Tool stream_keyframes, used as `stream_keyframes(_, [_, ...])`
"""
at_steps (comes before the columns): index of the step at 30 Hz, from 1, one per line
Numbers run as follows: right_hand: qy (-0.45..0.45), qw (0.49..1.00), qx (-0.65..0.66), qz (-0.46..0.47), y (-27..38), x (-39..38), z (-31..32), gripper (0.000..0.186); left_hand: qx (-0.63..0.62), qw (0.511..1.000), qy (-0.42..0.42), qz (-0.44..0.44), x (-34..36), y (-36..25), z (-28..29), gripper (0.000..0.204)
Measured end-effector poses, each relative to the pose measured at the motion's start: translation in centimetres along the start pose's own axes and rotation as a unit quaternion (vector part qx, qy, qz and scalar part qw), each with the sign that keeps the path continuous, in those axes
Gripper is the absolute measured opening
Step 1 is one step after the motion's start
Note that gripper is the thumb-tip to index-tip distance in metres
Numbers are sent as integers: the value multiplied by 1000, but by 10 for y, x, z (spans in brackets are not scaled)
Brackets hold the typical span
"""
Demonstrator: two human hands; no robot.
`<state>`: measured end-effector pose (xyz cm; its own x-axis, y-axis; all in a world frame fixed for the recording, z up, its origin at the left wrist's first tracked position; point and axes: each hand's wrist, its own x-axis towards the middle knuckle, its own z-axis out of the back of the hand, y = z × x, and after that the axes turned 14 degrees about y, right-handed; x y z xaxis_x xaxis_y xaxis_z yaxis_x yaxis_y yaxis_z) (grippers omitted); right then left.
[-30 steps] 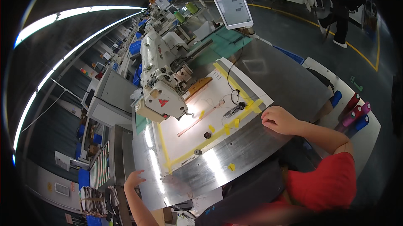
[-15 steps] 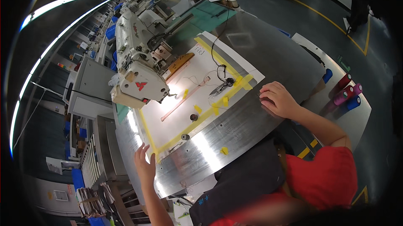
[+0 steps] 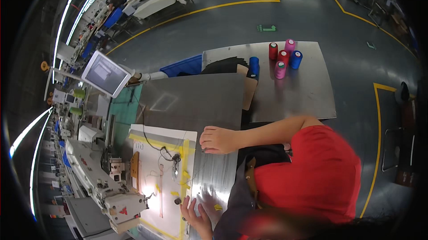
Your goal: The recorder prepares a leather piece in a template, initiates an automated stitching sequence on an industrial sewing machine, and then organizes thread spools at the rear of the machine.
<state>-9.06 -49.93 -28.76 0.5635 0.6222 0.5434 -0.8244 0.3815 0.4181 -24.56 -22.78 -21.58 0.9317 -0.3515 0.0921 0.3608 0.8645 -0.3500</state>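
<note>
My left hand (image 3: pixel 196 217) is at the near edge of the white work sheet (image 3: pixel 147 215), its fingers spread and nothing in them. Beside its fingertips stands a small dark bobbin (image 3: pixel 178 201). My right hand (image 3: pixel 219 140) lies on the metal tabletop (image 3: pixel 218 168), right of the sheet's far corner. Its fingers are curled together, and what they may hold is hidden. Yellow tape (image 3: pixel 186 148) edges the sheet. On it lie a narrow pinkish strip (image 3: pixel 161 195), small thread snips (image 3: pixel 176 162) and a black cable (image 3: pixel 154 144). A lit sewing machine head (image 3: pixel 122 209) stands over the left side.
Several thread cones, red, pink (image 3: pixel 280 69) and blue (image 3: pixel 295 59), stand on a side table (image 3: pixel 303 99). A tablet screen (image 3: pixel 106 74) rises at the far left. A blue bin (image 3: pixel 182 66) sits behind the tabletop. A yellow tape scrap (image 3: pixel 218 207) lies near my left hand.
The view has swung to the right, bringing the side table and aisle into sight. My left hand has come from the sheet's corner to beside the bobbin. My right hand stays on the tabletop.
</note>
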Motion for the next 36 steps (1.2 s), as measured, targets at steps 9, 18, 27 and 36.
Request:
stream_keyframes(9, [-117,980,161,-31,13,-41,42,11,-88,980,135,-120,126,-97,-34,21])
stream_keyframes(18, [-124,867,-86,-474,-176,-172,112,23,-184,955,218,-76,153,-180,-52,18])
stream_keyframes(27, [407,742,-326,-422,-313,-201,93,40,-163,970,90,157,111,-148,-24,16])
stream_keyframes(36, [458,742,-376,-314,-272,-175,139,31,-113,967,-26,228,106,-89,-10,19])
